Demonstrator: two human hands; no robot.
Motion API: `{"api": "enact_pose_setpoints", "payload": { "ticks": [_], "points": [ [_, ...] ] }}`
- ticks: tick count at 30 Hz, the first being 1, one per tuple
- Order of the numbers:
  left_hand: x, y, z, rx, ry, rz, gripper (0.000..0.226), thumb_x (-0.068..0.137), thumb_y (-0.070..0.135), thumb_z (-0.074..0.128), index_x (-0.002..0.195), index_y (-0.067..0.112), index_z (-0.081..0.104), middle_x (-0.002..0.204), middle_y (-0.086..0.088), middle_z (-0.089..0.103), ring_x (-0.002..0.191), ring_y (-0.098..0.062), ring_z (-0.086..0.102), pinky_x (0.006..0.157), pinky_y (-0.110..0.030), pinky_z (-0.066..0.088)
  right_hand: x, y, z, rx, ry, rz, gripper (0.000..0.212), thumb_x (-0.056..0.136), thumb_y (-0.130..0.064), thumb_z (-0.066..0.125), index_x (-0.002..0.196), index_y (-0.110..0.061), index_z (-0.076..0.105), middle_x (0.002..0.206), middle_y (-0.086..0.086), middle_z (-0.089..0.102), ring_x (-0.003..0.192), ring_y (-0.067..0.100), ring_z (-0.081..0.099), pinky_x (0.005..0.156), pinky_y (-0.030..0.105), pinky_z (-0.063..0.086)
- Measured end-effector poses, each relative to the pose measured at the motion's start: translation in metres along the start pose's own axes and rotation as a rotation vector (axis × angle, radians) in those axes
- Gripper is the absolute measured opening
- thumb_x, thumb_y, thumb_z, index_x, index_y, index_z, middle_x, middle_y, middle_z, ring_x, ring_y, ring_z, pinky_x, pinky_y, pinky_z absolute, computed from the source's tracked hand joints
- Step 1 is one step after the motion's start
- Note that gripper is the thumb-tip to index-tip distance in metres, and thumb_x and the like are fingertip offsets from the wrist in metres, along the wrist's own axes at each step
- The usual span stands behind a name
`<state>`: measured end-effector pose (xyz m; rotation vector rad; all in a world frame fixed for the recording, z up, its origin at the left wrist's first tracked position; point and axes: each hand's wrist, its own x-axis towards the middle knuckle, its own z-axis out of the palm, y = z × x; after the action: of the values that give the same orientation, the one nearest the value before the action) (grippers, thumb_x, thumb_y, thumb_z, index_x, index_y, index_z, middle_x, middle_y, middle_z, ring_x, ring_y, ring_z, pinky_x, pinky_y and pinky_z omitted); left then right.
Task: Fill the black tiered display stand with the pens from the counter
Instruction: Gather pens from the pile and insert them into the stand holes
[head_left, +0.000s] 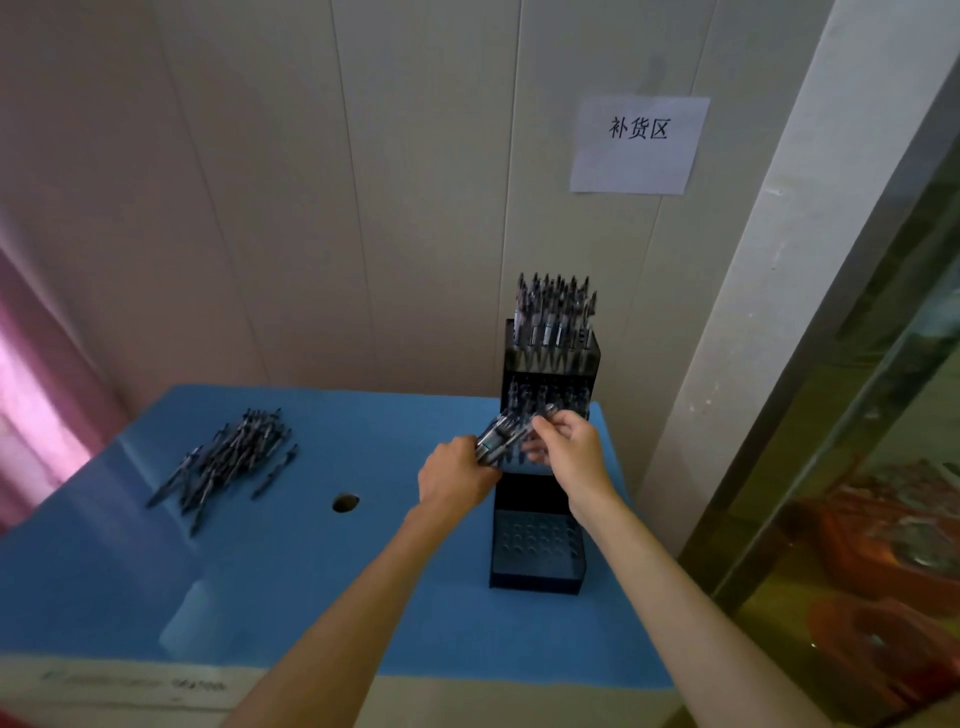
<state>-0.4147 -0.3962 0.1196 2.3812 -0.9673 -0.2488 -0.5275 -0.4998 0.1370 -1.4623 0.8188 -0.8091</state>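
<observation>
Gripping a bundle of pens (500, 440), the left hand (453, 475) clenches them at frame centre while the right hand (570, 448) pinches one pen's end, both covering the black tiered display stand's (536, 551) middle tiers. Loose pens (231, 457) lie left on the blue tabletop (311, 582); a paper sign (640, 144) hangs upper right.

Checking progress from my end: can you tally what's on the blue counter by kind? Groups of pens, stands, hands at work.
Pen groups: 3 – loose pile, bundle in the hands, top-tier row; single pens too blurred to count
Black tiered stand: 1
Hands: 2 – left hand, right hand
Total: 6
</observation>
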Motion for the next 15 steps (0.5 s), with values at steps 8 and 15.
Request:
{"api": "enact_pose_setpoints", "payload": {
  "ticks": [8, 15],
  "points": [
    [0.010, -0.007, 0.004, -0.045, 0.057, -0.090, 0.017, 0.085, 0.020, 0.061, 0.074, 0.015, 0.048, 0.064, -0.001, 0.051, 0.053, -0.019, 0.044, 0.049, -0.025, 0.032, 0.029, -0.007, -0.029, -0.281, 0.068, -0.301, 0.009, 0.096, -0.022, 0.066, 0.092, -0.014, 0.066, 0.081, 0.002, 0.072, 0.076, 0.015, 0.071, 0.075, 0.042, 0.061],
    [0.023, -0.011, -0.001, -0.080, 0.062, -0.032, 0.009, 0.084, 0.017, 0.060, 0.079, 0.011, 0.055, 0.061, 0.000, 0.049, 0.051, -0.018, 0.040, 0.048, -0.024, 0.029, 0.038, -0.013, -0.009, -0.535, 0.093, -0.454, 0.012, 0.094, -0.020, 0.070, 0.095, -0.008, 0.070, 0.083, 0.000, 0.072, 0.077, 0.012, 0.068, 0.077, 0.035, 0.060]
  ]
}}
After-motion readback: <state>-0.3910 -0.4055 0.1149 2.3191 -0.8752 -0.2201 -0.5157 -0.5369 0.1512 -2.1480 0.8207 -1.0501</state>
